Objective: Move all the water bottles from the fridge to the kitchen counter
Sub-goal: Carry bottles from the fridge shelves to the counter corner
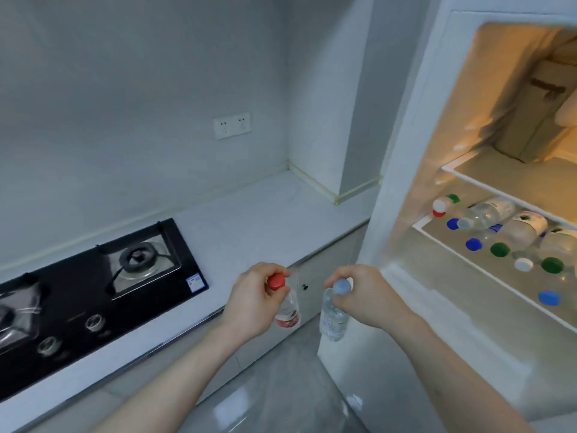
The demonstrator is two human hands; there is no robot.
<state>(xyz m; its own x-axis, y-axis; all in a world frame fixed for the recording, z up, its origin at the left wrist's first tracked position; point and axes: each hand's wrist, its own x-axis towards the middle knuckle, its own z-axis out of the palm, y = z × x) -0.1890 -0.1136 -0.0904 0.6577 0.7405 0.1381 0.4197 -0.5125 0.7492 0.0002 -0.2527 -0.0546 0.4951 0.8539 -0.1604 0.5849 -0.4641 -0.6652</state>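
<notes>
White counter point(256, 220) with stove point(93, 282) at left | open fridge point(468, 214) at right, bottles point(505, 239) lying on its shelf | left hand point(253, 303) grips red-capped bottle point(285, 307) by the neck, lower centre | right hand point(362, 296) grips blue-capped bottle point(334, 317) likewise.

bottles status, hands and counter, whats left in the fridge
Left hand grips red-capped bottle; right hand grips blue-capped bottle. Both short of the counter. Many bottles remain on the fridge shelf. Nothing in the way.
</notes>
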